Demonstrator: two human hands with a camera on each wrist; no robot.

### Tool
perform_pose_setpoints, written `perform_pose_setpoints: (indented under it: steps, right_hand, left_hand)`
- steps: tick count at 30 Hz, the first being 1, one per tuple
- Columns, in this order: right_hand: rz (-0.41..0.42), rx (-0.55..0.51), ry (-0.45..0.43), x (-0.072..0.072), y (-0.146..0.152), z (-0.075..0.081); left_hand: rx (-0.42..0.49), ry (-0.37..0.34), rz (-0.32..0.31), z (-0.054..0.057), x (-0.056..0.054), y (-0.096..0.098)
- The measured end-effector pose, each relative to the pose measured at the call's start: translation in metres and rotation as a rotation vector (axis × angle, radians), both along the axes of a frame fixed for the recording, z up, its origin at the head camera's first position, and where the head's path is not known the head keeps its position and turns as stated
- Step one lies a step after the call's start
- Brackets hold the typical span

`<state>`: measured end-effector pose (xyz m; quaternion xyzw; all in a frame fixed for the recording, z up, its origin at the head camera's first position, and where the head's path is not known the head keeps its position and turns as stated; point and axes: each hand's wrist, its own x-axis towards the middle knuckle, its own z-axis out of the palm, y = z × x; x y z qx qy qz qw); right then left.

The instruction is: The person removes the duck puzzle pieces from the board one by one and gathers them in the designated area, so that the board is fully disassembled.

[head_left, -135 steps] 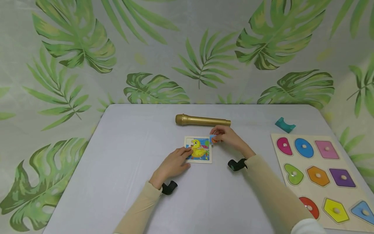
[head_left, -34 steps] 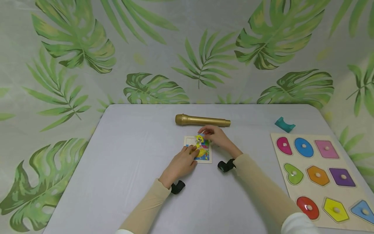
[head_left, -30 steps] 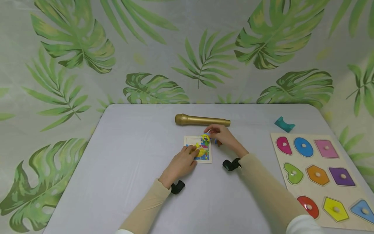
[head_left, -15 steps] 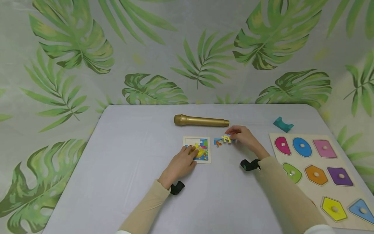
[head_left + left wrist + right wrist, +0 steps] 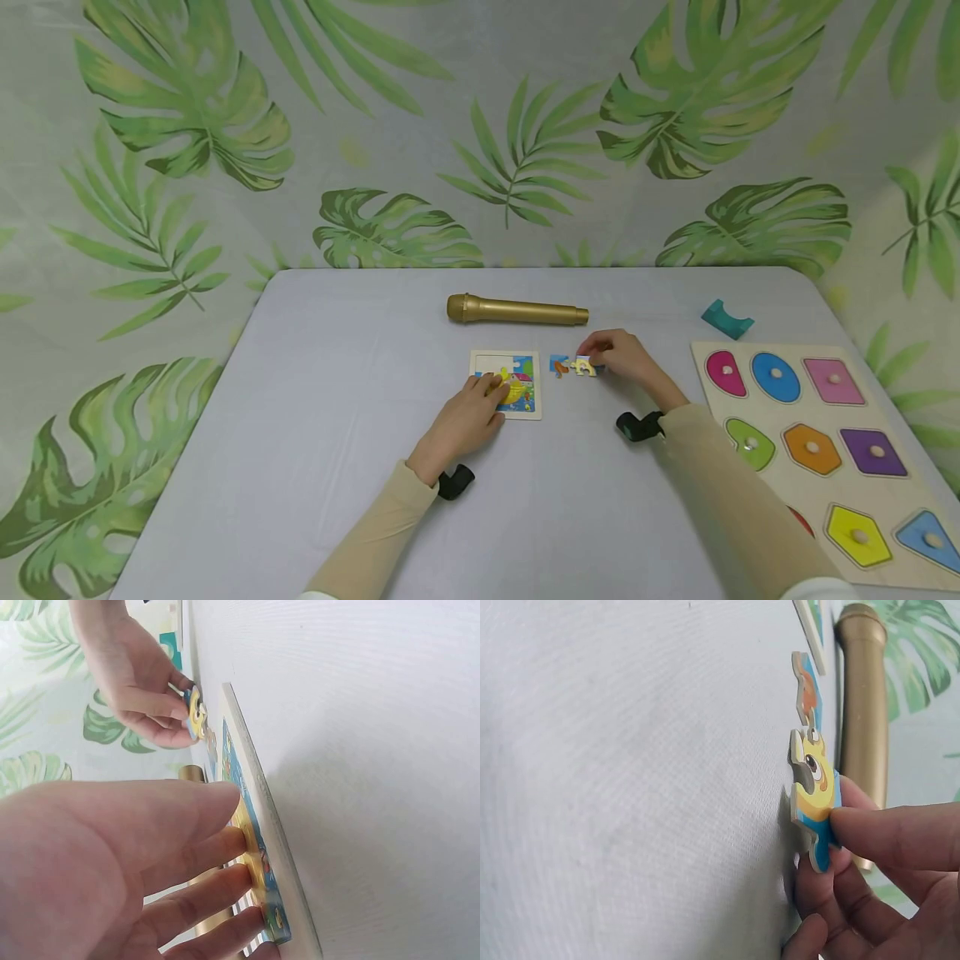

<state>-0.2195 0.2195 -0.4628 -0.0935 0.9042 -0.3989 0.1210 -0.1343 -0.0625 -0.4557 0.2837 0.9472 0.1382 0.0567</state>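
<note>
My right hand [image 5: 621, 357] pinches a yellow and blue jigsaw piece [image 5: 816, 776] with a duck's eye on it, between thumb and fingers. This piece is at the tabletop, right of the puzzle tray. Just left of it lies a blue and orange jigsaw piece [image 5: 559, 366]. My left hand [image 5: 463, 423] rests its extended fingers on the small duck puzzle [image 5: 527, 393], covering its left part. In the left wrist view, the fingertips [image 5: 234, 841] touch the pieces inside the pale frame [image 5: 262, 802]. An unfilled section shows at the tray's upper left.
A gold microphone [image 5: 517, 311] lies behind the puzzle. At the right stands a large shape board [image 5: 765, 492] with knobbed coloured pieces, partly under the right sleeve. A teal curved block [image 5: 727, 320] sits behind that board. A leaf-patterned cloth [image 5: 405, 225] hangs behind the table.
The orange piece, earlier in my right hand, now lies on the table. My right hand has carried the duck-head piece from the tray rightward and lowered it. My left hand stays on the puzzle.
</note>
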Motion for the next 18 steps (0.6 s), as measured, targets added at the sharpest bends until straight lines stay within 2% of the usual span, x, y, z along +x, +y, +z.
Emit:
perform_pose_setpoints:
  steps: [7,14,18]
  right_hand:
    - [0.024,0.131,0.131,0.001,-0.007,-0.002]
    - [0.006,0.248,0.147,0.007,-0.015,0.002]
    - [0.011,0.259,0.154,0.008,-0.016,0.002]
  left_hand:
    - [-0.009,0.025,0.002,-0.001,0.001,0.001]
    - [-0.059,0.13,0.004,-0.006,0.001,0.007]
    - [-0.09,0.149,0.018,-0.007,0.002,0.011]
